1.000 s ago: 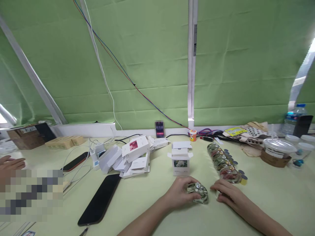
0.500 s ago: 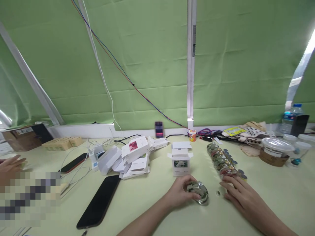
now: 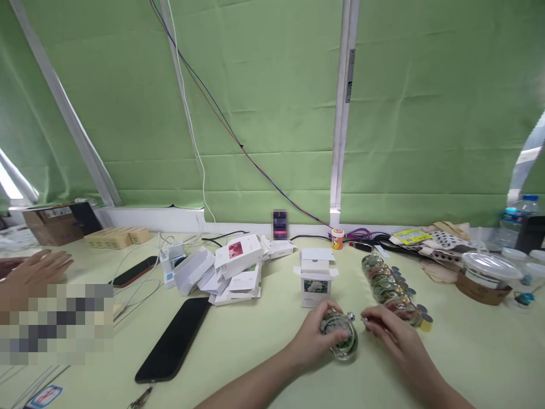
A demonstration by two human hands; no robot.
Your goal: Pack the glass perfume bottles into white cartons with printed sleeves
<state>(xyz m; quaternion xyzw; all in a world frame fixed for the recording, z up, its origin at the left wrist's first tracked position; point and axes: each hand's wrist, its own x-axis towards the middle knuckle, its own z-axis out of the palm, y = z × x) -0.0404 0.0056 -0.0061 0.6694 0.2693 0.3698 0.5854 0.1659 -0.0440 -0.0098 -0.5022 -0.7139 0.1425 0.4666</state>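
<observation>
My left hand (image 3: 319, 335) is closed round a flat, round clear glass bottle (image 3: 348, 345) with green contents. The bottle leans to the right, its short neck towards my right hand. My right hand (image 3: 392, 335) has thumb and fingers pinched on a small silvery piece (image 3: 364, 320), too small to name, just beside the neck. Beyond my left hand stands a white carton (image 3: 315, 292) with a white flower picture, its top flaps up. Past my right hand, similar round glass bottles (image 3: 385, 284) form a row, with small grey-topped caps (image 3: 426, 322) along their right side.
White cartons (image 3: 238, 258) lie heaped left of centre, behind a black phone (image 3: 174, 341). A lidded plastic bowl (image 3: 487, 272) and clear cups are at the right. Another person's hand (image 3: 38, 267) is at the far left, near cables and a second phone (image 3: 135, 271).
My right hand has picked the small silvery piece off the table and brought it left, up to the bottle. The bottle has turned in my left hand. The view has shifted slightly.
</observation>
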